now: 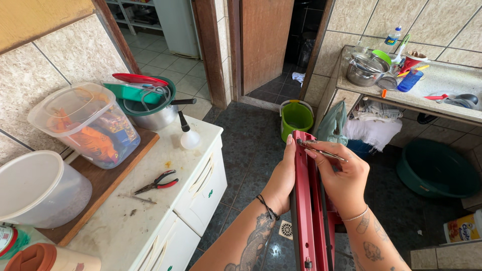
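Two hands hold a long red channelled frame (pixel 306 200) upright: left hand (pixel 282 176) clasps its side, right hand (pixel 341 178) pinches metal tweezers (pixel 324 152) at its top end. Work appears mid-course; pliers (pixel 158 182) lie unused on the counter (pixel 150 211).

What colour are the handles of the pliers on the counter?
Red and black, on the pliers; seen in the head view.

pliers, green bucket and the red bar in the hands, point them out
pliers (pixel 156 183), head view, on the pivot where the red handles meet the jaws
green bucket (pixel 296 116), head view, on its inner wall
red bar (pixel 304 200), head view, on its long flat face between both hands
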